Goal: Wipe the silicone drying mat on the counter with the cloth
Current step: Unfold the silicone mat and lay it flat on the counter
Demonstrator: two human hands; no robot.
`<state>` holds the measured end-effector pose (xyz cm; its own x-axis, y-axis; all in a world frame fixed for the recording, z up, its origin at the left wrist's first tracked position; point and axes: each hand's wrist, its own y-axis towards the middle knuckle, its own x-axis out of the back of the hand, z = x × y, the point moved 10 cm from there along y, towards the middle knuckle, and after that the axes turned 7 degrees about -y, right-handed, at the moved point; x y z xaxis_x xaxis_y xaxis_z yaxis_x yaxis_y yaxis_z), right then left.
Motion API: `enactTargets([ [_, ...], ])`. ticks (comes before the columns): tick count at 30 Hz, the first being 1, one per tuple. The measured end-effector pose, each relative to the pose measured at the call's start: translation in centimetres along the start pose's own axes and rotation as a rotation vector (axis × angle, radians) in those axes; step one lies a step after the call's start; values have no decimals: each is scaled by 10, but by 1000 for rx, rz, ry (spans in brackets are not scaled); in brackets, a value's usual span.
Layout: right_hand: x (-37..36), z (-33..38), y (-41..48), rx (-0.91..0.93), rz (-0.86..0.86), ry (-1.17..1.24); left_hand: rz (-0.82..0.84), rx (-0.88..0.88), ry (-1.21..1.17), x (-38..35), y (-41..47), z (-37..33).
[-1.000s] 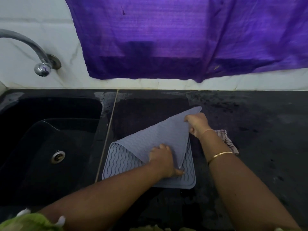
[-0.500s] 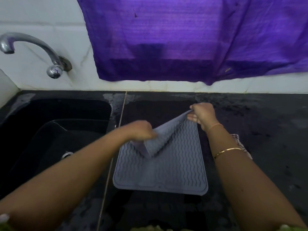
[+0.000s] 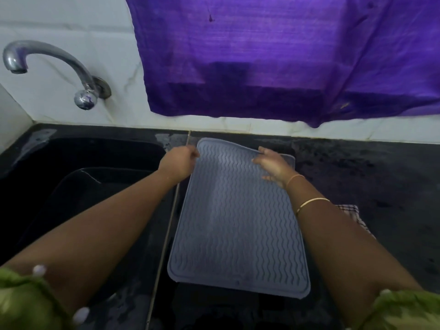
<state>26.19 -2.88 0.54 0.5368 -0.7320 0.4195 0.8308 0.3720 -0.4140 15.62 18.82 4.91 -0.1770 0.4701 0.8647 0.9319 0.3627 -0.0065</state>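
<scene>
One mat, one checked cloth, one tap. One sink, one purple curtain. Two hands, two bangles.

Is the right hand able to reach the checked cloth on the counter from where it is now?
Probably yes. The right hand rests open on the mat at its far edge; the checked cloth lies beside that forearm with nothing over it, so drawing the hand back should reach it.

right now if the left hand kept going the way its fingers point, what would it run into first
The left hand points right, across the far end of the mat it touches. Going straight on, it would probably meet the right hand first, resting on the same far edge, though depth is hard to judge.
</scene>
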Motion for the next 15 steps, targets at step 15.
enactTargets([
  [15,68,-68,-45,-20,-440,-575,181,258,18,-86,-72,53],
])
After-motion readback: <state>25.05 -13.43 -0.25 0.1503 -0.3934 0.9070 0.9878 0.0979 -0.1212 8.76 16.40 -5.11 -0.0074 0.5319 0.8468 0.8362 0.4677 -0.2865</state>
